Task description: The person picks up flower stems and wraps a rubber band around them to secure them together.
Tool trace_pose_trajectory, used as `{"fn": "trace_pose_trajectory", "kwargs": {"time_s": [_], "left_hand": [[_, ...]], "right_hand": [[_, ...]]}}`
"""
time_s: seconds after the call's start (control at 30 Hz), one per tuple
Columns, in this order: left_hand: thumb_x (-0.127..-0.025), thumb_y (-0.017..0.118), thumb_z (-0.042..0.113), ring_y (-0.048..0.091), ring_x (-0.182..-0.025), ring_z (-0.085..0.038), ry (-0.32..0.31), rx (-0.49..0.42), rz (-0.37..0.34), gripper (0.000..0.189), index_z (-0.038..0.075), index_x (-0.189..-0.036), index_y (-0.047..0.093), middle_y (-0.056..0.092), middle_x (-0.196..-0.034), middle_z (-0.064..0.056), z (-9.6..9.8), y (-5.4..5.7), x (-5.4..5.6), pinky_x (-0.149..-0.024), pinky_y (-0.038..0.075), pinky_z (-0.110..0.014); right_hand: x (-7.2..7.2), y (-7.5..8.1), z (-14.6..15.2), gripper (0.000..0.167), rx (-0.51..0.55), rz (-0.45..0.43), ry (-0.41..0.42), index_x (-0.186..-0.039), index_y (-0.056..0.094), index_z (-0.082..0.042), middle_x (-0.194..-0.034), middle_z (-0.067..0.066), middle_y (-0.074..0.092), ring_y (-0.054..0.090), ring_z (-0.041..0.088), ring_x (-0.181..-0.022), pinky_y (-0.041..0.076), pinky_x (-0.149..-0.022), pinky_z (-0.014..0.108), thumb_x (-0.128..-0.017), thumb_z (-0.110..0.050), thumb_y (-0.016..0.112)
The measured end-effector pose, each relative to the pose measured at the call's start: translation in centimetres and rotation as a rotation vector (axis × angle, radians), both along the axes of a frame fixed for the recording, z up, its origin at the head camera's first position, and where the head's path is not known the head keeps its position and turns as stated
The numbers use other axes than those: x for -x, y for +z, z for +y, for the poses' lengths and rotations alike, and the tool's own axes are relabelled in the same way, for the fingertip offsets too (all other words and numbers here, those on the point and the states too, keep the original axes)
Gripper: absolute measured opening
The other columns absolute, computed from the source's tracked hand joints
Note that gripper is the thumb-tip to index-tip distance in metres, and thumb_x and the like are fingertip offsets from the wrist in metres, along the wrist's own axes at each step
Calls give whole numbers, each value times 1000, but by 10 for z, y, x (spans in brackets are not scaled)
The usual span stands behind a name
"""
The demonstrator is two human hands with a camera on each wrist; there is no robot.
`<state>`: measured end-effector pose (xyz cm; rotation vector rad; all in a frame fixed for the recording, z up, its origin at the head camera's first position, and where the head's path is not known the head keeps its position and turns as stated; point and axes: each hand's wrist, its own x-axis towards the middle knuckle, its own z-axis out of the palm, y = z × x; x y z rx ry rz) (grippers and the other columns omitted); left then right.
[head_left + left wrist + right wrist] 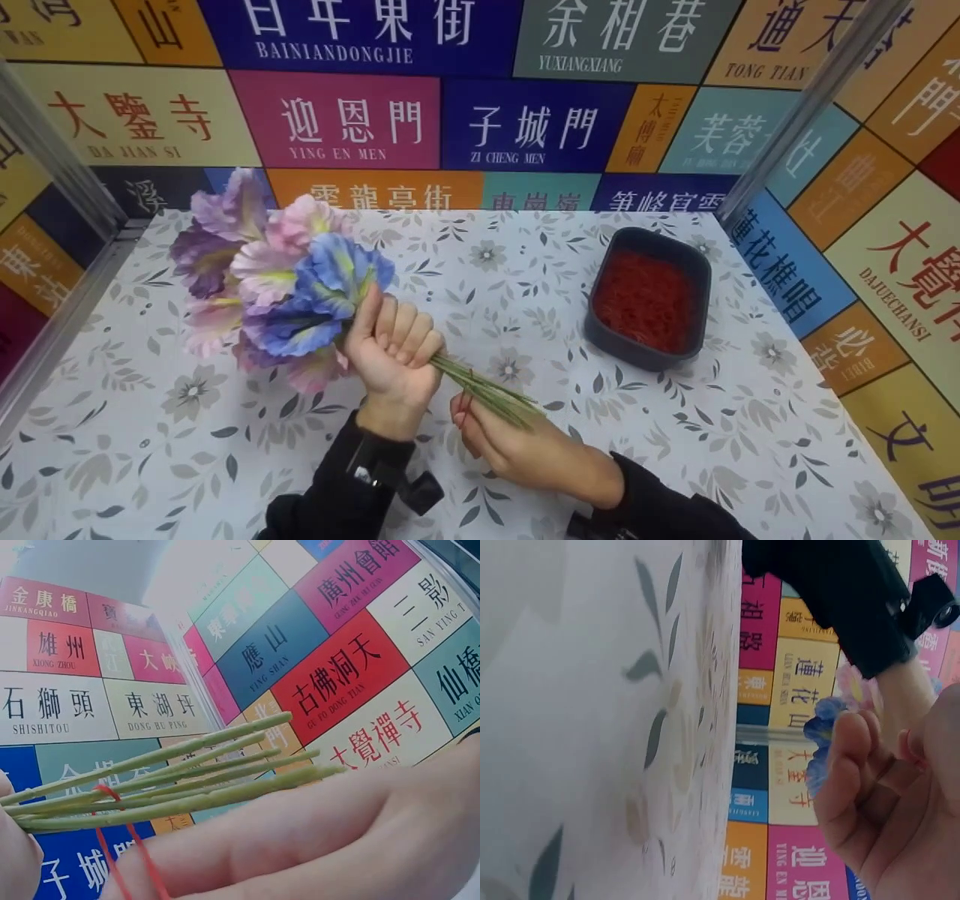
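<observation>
My left hand (396,345) grips a bunch of artificial flowers (259,274) just below the blooms, which are purple, pink and blue. Green stems (480,381) stick out of that fist toward the lower right. A red rubber band (140,844) is hooked over some stems and drawn down in two strands, as the left wrist view shows. My right hand (529,450) pinches the band's lower end between thumb and fingers, close beside the stem ends. In the right wrist view the curled fingers (847,765) appear, with blue petals behind them.
A dark grey tub (701,330) of thin red bands (649,300) stands on the right of the table. White cloth (525,472) with a leaf pattern covers the tabletop. Colourful sign panels (337,124) wall the back and sides, with clear corner posts.
</observation>
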<state>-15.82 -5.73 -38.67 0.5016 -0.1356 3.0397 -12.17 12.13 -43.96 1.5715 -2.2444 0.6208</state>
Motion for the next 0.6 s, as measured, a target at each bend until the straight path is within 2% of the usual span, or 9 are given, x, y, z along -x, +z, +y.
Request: {"fn": "trace_pose_trajectory", "kwargs": {"time_s": [0.07,0.1,0.13,0.17,0.3,0.47,0.6], "left_hand": [[-112,24,32,13,-41,-7,26,5,-9,56,16,-58,19,15,-50,6,-1,-1,1,-37,14,-20],[-112,23,32,12,-41,-7,38,11,-17,56,16,-58,19,15,-50,6,-1,-1,2,-37,13,-20],[-112,22,33,12,-41,-7,51,19,-26,56,16,-58,19,15,-50,6,-1,-2,2,-37,13,-20],[-112,22,33,12,-41,-7,63,27,-35,57,16,-58,20,14,-50,6,-2,-2,3,-37,13,-20],[-112,23,33,11,-41,-7,106,53,-71,59,16,-56,23,15,-50,6,-2,-4,5,-36,12,-20],[-112,24,32,11,-41,-7,129,63,-79,60,15,-55,25,15,-49,6,-2,-6,6,-36,12,-20],[-112,23,32,11,-40,-7,125,62,-64,60,15,-55,23,14,-49,6,-2,-7,6,-36,12,-19]], "right_hand": [[-7,4,-2,13,-27,-181,-47,-113,56,-2,-101,3,62,61,7,-88,52,-86,17,-107,-6,46],[-10,6,-4,11,46,-313,-69,-113,55,-4,-97,-2,61,58,3,-83,51,-81,14,-107,-11,48],[-13,8,-5,10,23,-258,-111,-113,55,-7,-93,-6,59,55,-1,-79,50,-77,12,-108,-13,48],[-16,10,-5,10,12,-257,-126,-112,54,-8,-89,-9,58,54,-2,-76,49,-72,11,-108,-14,48],[-24,18,-5,7,23,-350,-108,-110,52,-11,-77,-12,50,43,-6,-63,40,-58,7,-109,-14,46],[-28,23,-6,6,85,-405,-34,-105,51,-12,-71,-11,50,40,-9,-60,35,-53,5,-108,-10,46],[-30,25,-5,8,118,-422,-21,-101,52,-11,-70,-10,51,39,-10,-60,35,-52,5,-107,-9,48]]}}
